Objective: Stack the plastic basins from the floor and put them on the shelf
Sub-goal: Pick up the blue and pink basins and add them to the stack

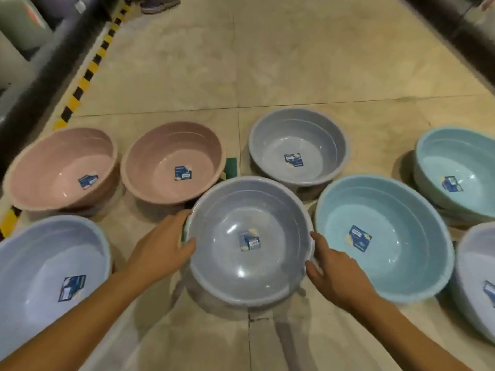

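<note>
Two hands, left hand (pixel 160 247) and right hand (pixel 334 274), grip opposite rims of the central grey basin (pixel 249 266), fingers pinching its edge; pink basins (pixel 171 156) lie behind-left of it.

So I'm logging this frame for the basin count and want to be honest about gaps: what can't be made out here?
- Stickers, e.g. in the grey basin held by the left hand and right hand: print too small and blurred to read.
- Lilac basin, bottom left: cut off by the frame edges.
- Basin at far right: cut off by the right edge.
- Shelves at the top corners: blurred, contents unclear.
- Whether the held basin rests on the floor: hidden beneath it.
</note>
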Demonstrator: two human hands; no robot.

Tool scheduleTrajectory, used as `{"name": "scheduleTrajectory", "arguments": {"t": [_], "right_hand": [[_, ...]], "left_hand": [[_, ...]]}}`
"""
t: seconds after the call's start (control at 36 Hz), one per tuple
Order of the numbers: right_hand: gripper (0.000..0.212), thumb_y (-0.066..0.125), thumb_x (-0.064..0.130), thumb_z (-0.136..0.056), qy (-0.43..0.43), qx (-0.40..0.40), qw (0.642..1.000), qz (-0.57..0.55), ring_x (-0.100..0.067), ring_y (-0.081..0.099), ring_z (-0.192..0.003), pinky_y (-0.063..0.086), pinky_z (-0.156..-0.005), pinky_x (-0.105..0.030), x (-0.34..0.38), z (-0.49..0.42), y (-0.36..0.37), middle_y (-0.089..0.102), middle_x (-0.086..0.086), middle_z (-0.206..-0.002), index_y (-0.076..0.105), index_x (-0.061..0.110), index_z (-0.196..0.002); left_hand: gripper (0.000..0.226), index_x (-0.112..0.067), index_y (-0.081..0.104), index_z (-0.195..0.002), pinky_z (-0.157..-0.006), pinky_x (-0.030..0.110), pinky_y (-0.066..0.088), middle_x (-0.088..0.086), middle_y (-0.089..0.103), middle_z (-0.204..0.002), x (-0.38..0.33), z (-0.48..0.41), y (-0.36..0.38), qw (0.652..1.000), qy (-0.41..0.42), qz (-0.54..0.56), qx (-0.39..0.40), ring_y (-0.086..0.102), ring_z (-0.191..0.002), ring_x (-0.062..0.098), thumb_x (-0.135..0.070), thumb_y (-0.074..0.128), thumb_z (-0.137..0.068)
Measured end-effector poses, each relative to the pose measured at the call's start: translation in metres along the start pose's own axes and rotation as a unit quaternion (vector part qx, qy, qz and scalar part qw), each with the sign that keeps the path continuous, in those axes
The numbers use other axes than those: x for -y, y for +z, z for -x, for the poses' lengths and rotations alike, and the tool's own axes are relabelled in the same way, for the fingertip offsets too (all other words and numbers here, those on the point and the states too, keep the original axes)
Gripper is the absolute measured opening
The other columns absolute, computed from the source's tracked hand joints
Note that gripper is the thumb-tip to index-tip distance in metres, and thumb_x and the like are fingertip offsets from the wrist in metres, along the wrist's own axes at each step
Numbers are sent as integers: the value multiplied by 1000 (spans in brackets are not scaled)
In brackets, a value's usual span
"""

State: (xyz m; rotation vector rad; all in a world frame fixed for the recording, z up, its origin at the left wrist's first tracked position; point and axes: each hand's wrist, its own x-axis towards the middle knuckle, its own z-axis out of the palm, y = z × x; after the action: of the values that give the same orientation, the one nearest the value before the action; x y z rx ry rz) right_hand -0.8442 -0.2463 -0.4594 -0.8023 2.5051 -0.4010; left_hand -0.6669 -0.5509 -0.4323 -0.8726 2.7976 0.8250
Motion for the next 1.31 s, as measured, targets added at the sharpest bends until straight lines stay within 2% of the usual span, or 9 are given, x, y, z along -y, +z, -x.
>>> {"name": "scheduleTrajectory", "arguments": {"t": [0.14, 0.25, 0.36, 0.5, 0.69, 0.86, 1.06, 1.14, 1.31], "right_hand": [[70, 54, 42, -97, -20, -27, 998, -55, -23, 68, -87, 50, -78, -36, -29, -14, 54, 70, -5, -109, 17, 29, -155], [70, 62, 41, -94, -52, -57, 987, -140, -3, 55, -86, 42, -84, -19, -29, -15, 61, 55, 14, -115, 22, 35, -152], [74, 69, 42, -89, -24, -61, 980, -188, 4, 61, -78, 42, -72, -2, -30, -12, 58, 55, 17, -119, 28, 33, -151], [76, 75, 42, -81, 15, -96, 968, -231, -1, 63, -83, 48, -66, -10, -30, -11, 44, 64, 20, -104, 37, 37, -147], [73, 73, 43, -83, -17, -136, 962, -238, -1, 62, -83, 51, -64, -14, -28, -1, 6, 64, 13, -90, 35, 45, -145], [67, 68, 50, -84, -2, -214, 955, -206, -7, 62, -79, 47, -67, -17, -50, 8, -51, 62, 17, -92, 37, 46, -143], [68, 67, 33, -87, 45, -298, 933, -195, -9, 60, -80, 53, -75, -36, -106, 51, -111, 64, 8, -93, 39, 36, -148], [62, 63, 41, -88, 77, -324, 926, -176, -2, 59, -78, 44, -63, -15, -135, 69, -122, 61, 11, -91, 40, 36, -145], [76, 47, 54, -81, 140, -332, 924, -126, -3, 56, -81, 40, -65, -18, -182, 93, -129, 60, 11, -98, 36, 28, -151]], "left_hand": [[59, -53, 23, -136, -81, 35, 48, -11, 46, -123, 39, -15, 56, 999, -13, 43, -24, 54, -101, 14, -41, 61, -92], [55, -48, 34, -139, -72, 29, 53, -13, 58, -121, 50, -23, 74, 989, -32, 137, -48, 64, -94, 10, -37, 64, -93], [61, -42, 42, -140, -74, 41, 59, -5, 66, -108, 53, -21, 72, 981, -71, 173, -57, 68, -85, 15, -31, 71, -88], [48, -40, 53, -130, -68, 30, 55, -2, 68, -103, 50, -9, 58, 977, -57, 192, -70, 66, -81, 18, -25, 72, -89], [61, -45, 55, -128, -68, 31, 56, -4, 70, -96, 34, 3, 27, 971, -6, 211, -109, 66, -80, 16, -58, 65, -69], [46, -41, 51, -129, -64, 33, 53, 4, 65, -88, -38, -20, -3, 977, 79, 162, -113, 65, -76, 24, -30, 70, -89], [50, -33, 40, -136, -61, 28, 48, -6, 61, -94, -144, -74, 5, 973, 199, 97, -60, 62, -79, 12, -34, 65, -92], [48, -31, 40, -135, -59, 27, 42, -4, 58, -89, -187, -94, 26, 965, 237, 99, -45, 58, -75, 11, -32, 63, -93], [49, -28, 40, -136, -64, 38, 54, -4, 57, -89, -242, -120, 74, 955, 279, 103, -13, 60, -76, 15, -34, 63, -93]]}}
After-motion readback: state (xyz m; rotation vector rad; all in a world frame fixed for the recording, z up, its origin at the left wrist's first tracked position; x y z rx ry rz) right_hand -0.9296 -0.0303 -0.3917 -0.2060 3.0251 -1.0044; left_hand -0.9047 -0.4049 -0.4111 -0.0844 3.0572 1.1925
